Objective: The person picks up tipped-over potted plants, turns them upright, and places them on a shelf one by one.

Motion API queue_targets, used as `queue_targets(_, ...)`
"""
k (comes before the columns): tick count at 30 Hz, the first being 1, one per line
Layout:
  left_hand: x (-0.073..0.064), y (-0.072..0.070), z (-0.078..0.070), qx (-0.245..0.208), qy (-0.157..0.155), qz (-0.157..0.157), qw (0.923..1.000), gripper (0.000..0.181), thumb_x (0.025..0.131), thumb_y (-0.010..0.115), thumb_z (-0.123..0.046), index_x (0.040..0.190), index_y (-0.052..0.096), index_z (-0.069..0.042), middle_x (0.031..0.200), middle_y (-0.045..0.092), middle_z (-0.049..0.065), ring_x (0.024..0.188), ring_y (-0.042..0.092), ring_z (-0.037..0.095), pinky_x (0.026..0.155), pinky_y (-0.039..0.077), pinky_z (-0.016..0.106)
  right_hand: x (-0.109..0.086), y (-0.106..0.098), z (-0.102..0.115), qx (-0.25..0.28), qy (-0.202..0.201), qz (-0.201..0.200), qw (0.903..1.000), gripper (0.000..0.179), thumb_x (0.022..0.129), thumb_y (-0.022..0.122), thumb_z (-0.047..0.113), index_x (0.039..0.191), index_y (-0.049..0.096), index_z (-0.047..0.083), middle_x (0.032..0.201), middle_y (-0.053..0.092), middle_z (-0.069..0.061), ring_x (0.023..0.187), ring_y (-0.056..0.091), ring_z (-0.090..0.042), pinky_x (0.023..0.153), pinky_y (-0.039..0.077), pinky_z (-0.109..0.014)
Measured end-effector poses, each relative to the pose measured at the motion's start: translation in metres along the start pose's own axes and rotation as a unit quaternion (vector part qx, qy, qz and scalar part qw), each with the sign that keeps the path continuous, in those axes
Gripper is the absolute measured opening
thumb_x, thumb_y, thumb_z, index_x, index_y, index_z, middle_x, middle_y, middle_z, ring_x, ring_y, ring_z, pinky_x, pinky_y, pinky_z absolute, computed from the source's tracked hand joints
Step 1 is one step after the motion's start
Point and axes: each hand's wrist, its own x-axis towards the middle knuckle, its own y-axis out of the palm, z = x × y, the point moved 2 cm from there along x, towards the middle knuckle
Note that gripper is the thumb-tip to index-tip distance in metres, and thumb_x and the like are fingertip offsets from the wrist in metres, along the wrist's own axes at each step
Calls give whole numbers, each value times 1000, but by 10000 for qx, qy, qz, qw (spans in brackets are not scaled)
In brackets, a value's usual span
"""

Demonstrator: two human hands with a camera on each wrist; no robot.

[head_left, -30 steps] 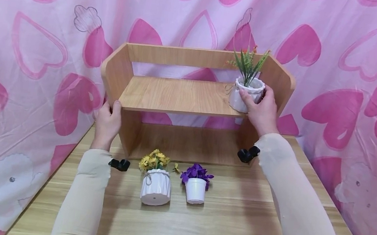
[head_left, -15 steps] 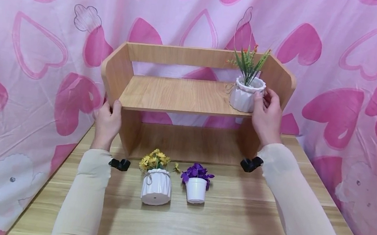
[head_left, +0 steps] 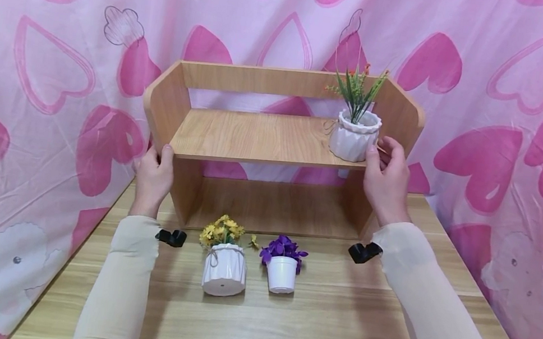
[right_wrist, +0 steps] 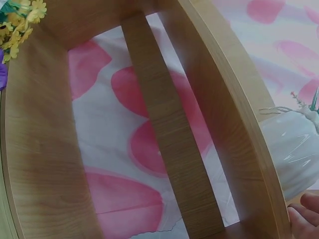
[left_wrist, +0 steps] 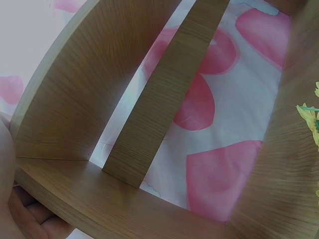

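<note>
A two-tier wooden desk shelf [head_left: 250, 133] stands on the table. My left hand [head_left: 155, 175] grips its left side panel, thumb on the front and fingers behind, as the left wrist view shows. On the upper board at the right end stands a white ribbed pot [head_left: 353, 140] holding a plant with green leaves and orange flowers. My right hand [head_left: 388, 178] is beside the pot's lower right, fingers loosely bent near the shelf's right panel, not wrapped around the pot. In the right wrist view, the fingertips [right_wrist: 305, 216] show below the white pot by the board edge.
On the wooden table [head_left: 271, 333], in front of the shelf, lie a white pot with yellow flowers [head_left: 226, 270] and a smaller white pot with purple flowers [head_left: 281, 275]. A pink heart-patterned curtain [head_left: 290, 19] hangs behind and along both sides.
My right hand has let go of the plant pot and drawn back to the right and down. The pot stays upright on the upper board. My left hand keeps its grip on the shelf.
</note>
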Motion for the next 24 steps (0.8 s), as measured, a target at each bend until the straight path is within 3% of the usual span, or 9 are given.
queue_targets(6,1,-1,0,55,-26,9,10000,68,110,38,-55,163,50,-14,164,54,15,149,54,39,127,39,61,-12,-3,2,-240,-206,-21,9995,64,110,53,46,164,40,13,166,49,-8,150,53,-27,126,45,-45)
queue_targets(12,0,-1,0,95,-107,104,9998,69,110,37,-56,163,49,-14,165,52,14,151,50,39,129,36,62,-30,-5,-2,-319,-570,-367,9972,54,109,57,40,155,52,12,154,59,-7,139,60,-25,121,51,-43)
queue_targets(16,-1,-1,0,87,-145,85,9998,68,110,37,-55,163,50,-13,165,52,15,152,50,39,129,37,62,-41,-5,-5,-421,-1031,-604,9919,41,108,60,31,142,62,7,136,65,-10,126,63,-22,112,54,-26)
queue_targets(20,-2,-1,0,47,-208,76,9997,68,110,37,-55,163,49,-14,166,52,13,153,48,38,129,37,61,-48,-3,-7,-546,-1335,-533,9881,35,107,61,26,134,66,4,127,68,-12,119,64,-23,101,47,-8)
queue_targets(24,0,-1,-1,20,-213,80,9997,68,110,37,-56,164,48,-15,167,51,12,153,47,37,129,36,62,-55,0,-10,-671,-1380,-248,9879,33,108,61,26,131,68,3,125,70,-13,116,66,-27,95,45,-8)
